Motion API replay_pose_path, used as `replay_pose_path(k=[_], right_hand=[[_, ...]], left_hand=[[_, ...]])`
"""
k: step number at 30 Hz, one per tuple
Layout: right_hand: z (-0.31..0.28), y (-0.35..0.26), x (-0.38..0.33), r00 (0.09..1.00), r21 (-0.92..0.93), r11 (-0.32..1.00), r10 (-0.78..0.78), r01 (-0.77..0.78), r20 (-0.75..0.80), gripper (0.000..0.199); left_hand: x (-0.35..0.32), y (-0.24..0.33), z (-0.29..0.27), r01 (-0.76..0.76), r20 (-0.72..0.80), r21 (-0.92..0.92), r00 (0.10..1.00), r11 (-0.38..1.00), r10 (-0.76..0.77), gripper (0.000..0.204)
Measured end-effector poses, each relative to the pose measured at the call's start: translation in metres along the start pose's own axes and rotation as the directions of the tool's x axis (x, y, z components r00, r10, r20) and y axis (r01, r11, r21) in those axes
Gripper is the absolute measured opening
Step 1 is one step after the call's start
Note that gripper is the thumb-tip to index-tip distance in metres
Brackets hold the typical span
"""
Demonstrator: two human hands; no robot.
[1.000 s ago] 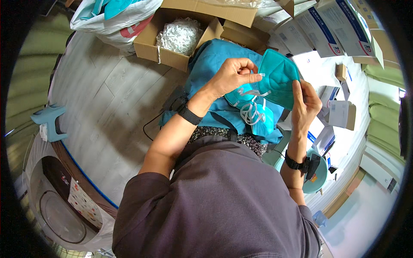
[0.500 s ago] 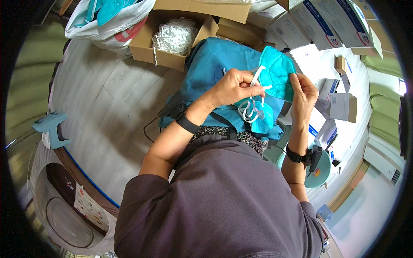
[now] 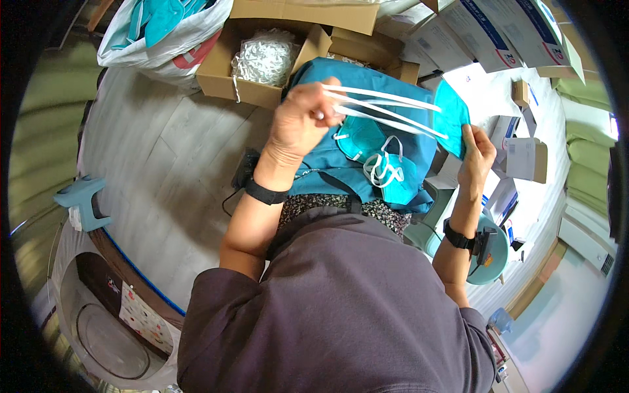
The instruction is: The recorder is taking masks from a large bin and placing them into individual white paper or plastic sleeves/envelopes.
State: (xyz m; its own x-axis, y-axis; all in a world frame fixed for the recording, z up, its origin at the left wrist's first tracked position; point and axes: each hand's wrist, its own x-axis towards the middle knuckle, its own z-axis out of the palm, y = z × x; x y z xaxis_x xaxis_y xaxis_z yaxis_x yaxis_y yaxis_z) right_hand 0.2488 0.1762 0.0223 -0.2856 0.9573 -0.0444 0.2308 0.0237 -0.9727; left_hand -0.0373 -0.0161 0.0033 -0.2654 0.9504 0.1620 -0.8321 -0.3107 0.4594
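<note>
Between my two hands a teal face mask [image 3: 451, 116] is stretched by its white elastic straps [image 3: 383, 101]. My right hand [image 3: 477, 154] pinches the mask's lower right edge. The closed fingers of my left hand [image 3: 304, 118] grip the far ends of the straps, pulled out taut to the left. On the blue cloth [image 3: 314, 82] over my lap, below the straps, lie more teal masks: one [image 3: 359, 139] under the stretched straps, and another [image 3: 401, 187] nearer me with its white straps loosely looped on top.
Ahead stands an open cardboard box [image 3: 246, 95] with a bag of white straps [image 3: 265, 57]. A white bag of teal masks [image 3: 157, 56] sits at far left. White cartons [image 3: 485, 36] are stacked at far right. A light-blue stool [image 3: 82, 200] is at left.
My left hand has moved left, drawing the straps out long and tight. My right hand and the mask have shifted slightly right and nearer. The masks on the lap now show more fully.
</note>
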Motion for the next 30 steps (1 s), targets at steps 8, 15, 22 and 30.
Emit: replay_pose_path(k=[8, 15, 22, 30], right_hand=[[0.004, 0.031, -0.004, 0.997, -0.306, 0.952, 0.033, -0.011, 0.067, 0.019], [0.054, -0.034, -0.030, 0.942, -0.263, 0.953, -0.059, 0.153, 0.331, 0.036], [0.076, -0.041, -0.028, 0.712, -0.098, 0.947, -0.160, 0.307, 0.683, 0.022], [0.044, -0.008, -0.004, 0.800, -0.156, 0.933, -0.182, 0.324, 0.572, 0.013]], left_hand=[[0.011, -0.029, 0.019, 0.438, -0.114, -0.145, 0.883, 0.887, -0.455, 0.033], [0.007, -0.060, 0.021, 0.638, -0.186, 0.072, 0.764, 0.767, -0.618, 0.030], [0.011, -0.049, 0.029, 0.645, -0.259, 0.347, 0.763, 0.681, -0.592, 0.032], [0.000, -0.052, 0.037, 0.653, -0.225, 0.402, 0.750, 0.642, -0.622, 0.035]])
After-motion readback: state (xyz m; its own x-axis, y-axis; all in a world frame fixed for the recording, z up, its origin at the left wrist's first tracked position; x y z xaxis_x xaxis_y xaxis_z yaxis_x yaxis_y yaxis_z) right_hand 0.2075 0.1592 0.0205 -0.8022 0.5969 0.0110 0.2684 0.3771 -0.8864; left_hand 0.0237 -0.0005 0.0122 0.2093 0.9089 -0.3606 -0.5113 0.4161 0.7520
